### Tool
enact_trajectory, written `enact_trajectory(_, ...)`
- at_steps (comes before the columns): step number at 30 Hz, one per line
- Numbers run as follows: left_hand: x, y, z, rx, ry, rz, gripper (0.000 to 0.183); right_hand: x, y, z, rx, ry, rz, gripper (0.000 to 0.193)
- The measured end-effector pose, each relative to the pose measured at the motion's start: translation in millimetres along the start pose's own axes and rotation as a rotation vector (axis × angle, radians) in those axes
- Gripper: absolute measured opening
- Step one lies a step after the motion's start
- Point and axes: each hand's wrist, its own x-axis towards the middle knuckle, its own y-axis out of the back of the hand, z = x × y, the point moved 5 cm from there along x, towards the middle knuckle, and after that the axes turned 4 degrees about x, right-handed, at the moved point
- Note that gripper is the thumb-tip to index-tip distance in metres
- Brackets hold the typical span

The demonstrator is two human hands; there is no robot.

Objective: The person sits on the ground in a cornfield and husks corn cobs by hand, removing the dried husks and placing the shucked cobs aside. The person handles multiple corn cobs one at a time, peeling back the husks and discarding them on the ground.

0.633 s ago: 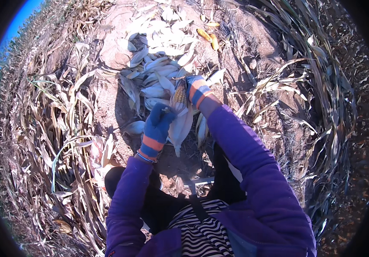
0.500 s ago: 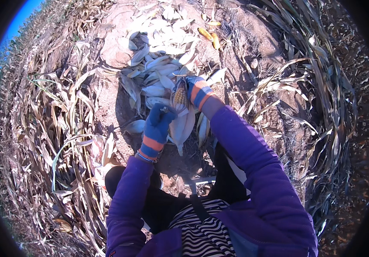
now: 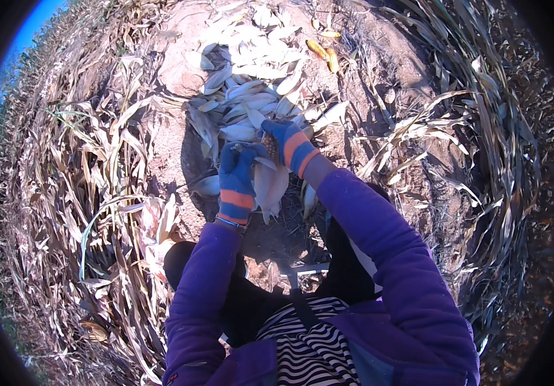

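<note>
An ear of corn [image 3: 271, 148] with its husk partly opened is between my hands, yellow kernels showing in a narrow strip. My right hand [image 3: 288, 143], in a blue and orange glove, is wrapped round its upper part and hides the tip. Peeled husk leaves [image 3: 270, 191] hang from the ear toward me. My left hand [image 3: 237, 168], gloved alike, is closed against the ear's left side, its fingers on the pale husk. Whether it holds some small tool too I cannot tell. Just beyond both hands lies a heap of corn in pale husks [image 3: 251, 96].
Bare yellow corn ears [image 3: 325, 53] lie on the soil beyond the heap, to the right. One pale husk [image 3: 207, 186] rests left of my left hand. Dry stalks [image 3: 119, 219] are piled at left, with more dry stalks [image 3: 476, 128] at right.
My left hand has moved up against the ear, and my right hand has slid over more of it, covering kernels that showed before. The view has shifted slightly.
</note>
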Motion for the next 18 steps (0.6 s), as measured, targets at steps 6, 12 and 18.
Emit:
enact_trajectory(6,-9,6,-6,-0.112,0.084,-0.059,0.006,30,5,23,-0.415,0.442,-0.083,0.017)
enact_trajectory(12,-5,-54,-30,-0.386,0.322,-0.157,0.007,91,102,4,-0.985,0.718,0.067,0.013)
enact_trajectory(18,-48,-42,15,0.335,0.038,-0.249,0.006,27,33,-48,-2.403,0.392,0.126,0.035)
